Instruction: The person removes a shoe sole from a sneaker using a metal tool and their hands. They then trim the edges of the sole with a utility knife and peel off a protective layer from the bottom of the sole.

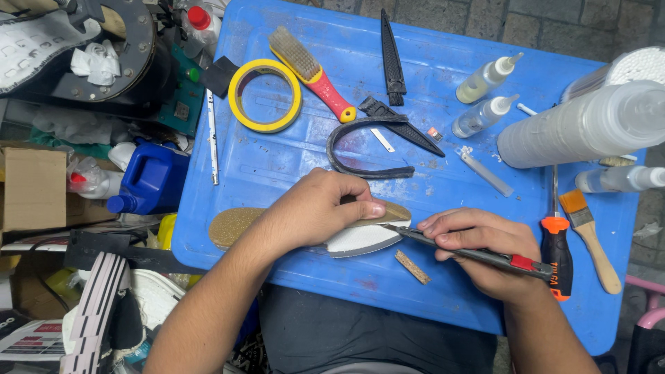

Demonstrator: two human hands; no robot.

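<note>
Both hands grip: left hand [315, 211] pressing shoe sole [360, 237], right hand [478, 246] pinching utility knife [478, 253].

There is one view only, from a camera worn on the person's head, so no second view shares any part of the scene. It looks steeply down, almost straight from above, onto a blue table [277, 159] that fills most of the picture. The person's forearms enter from the bottom edge, so the camera faces away from the body across the table. It sits close: the left hand [315, 211] and right hand [478, 249] lie in the lower middle. Cluttered floor shows along the left edge, paving at the top right.
</note>
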